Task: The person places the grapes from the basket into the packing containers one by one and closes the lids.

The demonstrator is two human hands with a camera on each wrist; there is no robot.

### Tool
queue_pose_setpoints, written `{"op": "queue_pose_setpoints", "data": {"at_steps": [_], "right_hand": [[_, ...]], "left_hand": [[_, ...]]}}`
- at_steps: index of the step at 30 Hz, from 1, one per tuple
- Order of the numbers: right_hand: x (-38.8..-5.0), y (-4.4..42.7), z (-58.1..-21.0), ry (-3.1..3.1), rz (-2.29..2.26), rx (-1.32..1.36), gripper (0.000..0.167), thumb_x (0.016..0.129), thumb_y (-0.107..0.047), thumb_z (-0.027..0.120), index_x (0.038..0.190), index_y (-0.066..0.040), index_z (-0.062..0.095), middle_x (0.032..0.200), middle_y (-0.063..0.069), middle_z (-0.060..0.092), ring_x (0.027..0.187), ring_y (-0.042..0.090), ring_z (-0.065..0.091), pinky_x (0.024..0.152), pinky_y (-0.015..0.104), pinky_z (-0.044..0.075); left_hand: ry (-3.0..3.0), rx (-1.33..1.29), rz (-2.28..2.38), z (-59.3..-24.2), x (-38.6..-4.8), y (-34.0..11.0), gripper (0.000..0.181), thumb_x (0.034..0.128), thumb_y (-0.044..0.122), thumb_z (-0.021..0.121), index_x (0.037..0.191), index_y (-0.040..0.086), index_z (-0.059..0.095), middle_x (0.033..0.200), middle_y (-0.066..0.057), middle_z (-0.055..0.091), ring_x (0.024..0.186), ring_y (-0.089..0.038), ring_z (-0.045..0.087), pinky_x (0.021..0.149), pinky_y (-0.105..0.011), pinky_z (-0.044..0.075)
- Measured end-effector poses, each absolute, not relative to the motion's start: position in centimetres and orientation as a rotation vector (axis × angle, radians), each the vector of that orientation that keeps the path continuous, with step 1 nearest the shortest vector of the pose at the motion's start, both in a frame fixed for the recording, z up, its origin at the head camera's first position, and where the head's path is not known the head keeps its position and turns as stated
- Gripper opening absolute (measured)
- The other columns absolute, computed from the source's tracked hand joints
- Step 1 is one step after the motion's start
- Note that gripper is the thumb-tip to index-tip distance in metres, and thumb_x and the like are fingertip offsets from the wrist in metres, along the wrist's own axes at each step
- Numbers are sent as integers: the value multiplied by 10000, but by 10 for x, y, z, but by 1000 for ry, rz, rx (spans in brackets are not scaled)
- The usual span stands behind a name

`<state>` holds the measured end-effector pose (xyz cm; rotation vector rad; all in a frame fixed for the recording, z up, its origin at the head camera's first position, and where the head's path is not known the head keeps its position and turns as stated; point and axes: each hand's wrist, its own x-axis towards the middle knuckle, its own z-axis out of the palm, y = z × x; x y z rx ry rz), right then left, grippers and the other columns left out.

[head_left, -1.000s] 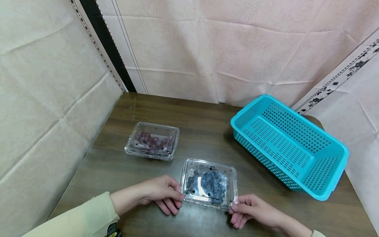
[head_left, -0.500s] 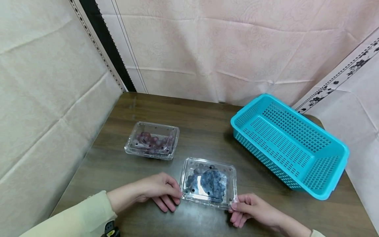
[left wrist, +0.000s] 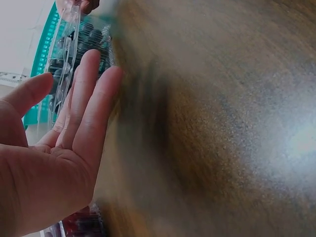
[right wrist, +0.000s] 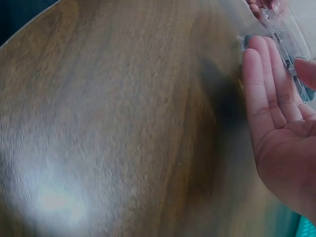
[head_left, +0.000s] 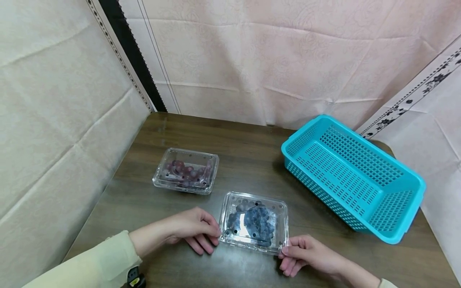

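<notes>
A clear plastic clamshell of blueberries (head_left: 252,224) lies on the brown table (head_left: 234,268) in front of the person. At its front left corner is the left hand (head_left: 196,230), fingertips right by the rim. In the left wrist view that hand's fingers (left wrist: 88,74) are fairly straight, with thumb apart from them. The right hand (head_left: 304,256) pinches the front right corner, thumb on the rim and fingers below. Its fingers (right wrist: 259,84) extend along the box in the right wrist view. Farther back at left sits a second clamshell with dark red grapes (head_left: 185,172).
A turquoise slotted basket (head_left: 351,176) stands at the right of the table, set at a slant, with nothing in it. Pale patterned cloth (head_left: 288,60) hangs behind the table and on both sides.
The left hand has drawn back slightly to the left and away from the person, its thumb no longer overlapping the blueberry clamshell's corner as much. The box and right hand are nearly still.
</notes>
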<state>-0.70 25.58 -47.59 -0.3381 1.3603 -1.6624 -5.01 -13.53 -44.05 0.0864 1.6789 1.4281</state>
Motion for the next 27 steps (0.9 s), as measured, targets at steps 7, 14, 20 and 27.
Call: {"op": "queue_pose_setpoints", "data": {"at_steps": [7, 14, 20, 27], "right_hand": [[-14, 265, -471, 1492, -1588, -426, 356, 1144, -86, 464, 1179, 247, 586, 1056, 278, 765, 905, 174, 790, 821, 377, 675], [-21, 280, -460, 1629, -1510, -459, 320, 1142, -85, 480, 1182, 185, 647, 1032, 253, 770, 898, 205, 789, 805, 425, 678], [-31, 284, -440, 1758, -1440, -505, 306, 1143, -95, 489, 1163, 149, 672, 1017, 264, 766, 896, 251, 788, 787, 488, 673], [-45, 290, -406, 1962, -1309, -622, 252, 1148, -114, 493, 1160, -16, 725, 1017, 117, 796, 914, 281, 786, 776, 457, 680]], "left_hand": [[1735, 96, 1412, -433, -56, -139, 225, 995, 177, 739, 1095, -25, 730, 966, -171, 788, 809, -310, 803, 673, -434, 687], [1796, 108, 1373, -426, -61, -140, 241, 997, 174, 734, 1110, -39, 728, 969, -165, 781, 797, -291, 801, 665, -413, 686], [1845, 140, 1361, -416, -66, -143, 248, 1002, 174, 732, 1116, -46, 721, 964, -175, 784, 785, -275, 799, 678, -421, 687], [1971, 248, 1322, -393, -77, -152, 201, 1005, 189, 726, 1101, 13, 739, 989, -145, 789, 831, -264, 794, 732, -461, 687]]}}
